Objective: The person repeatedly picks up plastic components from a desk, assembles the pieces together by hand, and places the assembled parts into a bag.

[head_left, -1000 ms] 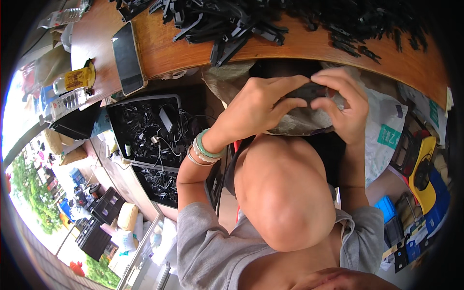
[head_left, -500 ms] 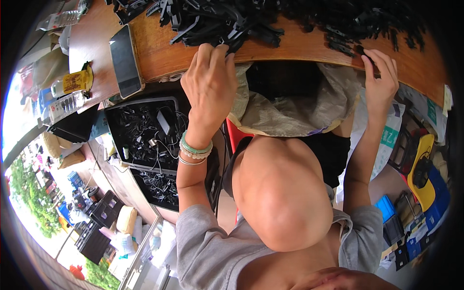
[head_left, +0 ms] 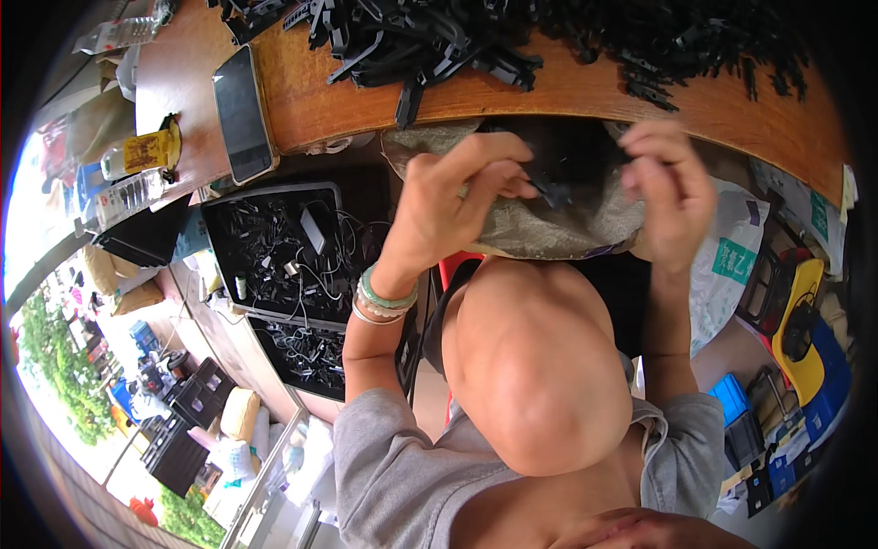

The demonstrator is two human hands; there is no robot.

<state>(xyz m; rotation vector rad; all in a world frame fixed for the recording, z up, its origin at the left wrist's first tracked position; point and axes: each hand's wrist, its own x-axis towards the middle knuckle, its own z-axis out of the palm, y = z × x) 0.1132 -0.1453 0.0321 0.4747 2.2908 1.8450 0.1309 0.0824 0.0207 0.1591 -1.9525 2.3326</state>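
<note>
Head view: a small dark piece (head_left: 554, 195), apparently hard plastic but blurred at its edges, is held at the fingertips of the left hand (head_left: 445, 197), whose fingers are clamped together on it. It is seen against the open mouth of a woven sack (head_left: 549, 231), below the near edge of the desk (head_left: 567, 93). By the right hand (head_left: 675, 197), the other side of that mouth is flanked; its fingers are curled and smeared by motion, and whether anything is pinched between them cannot be told.

The sack is made of coarse, creased, grey-beige fabric, and its inside is seen as near black. The desk is faced with glossy reddish-brown grained wood. On it are piled a tangled heap of black plastic strips (head_left: 430, 46), long, angular and ridged, and, to the right, a heap of smaller black pieces (head_left: 695, 46). A flat, glossy phone (head_left: 241, 114) with a pale rim is laid at the left. Below, a black tray (head_left: 274, 188) is filled with dark bits and thin cables.

On a smooth white plastic bag (head_left: 732, 252) at the right, a green block with pale printed characters is shown. The left wrist is ringed by beaded green and white bracelets (head_left: 388, 297).
</note>
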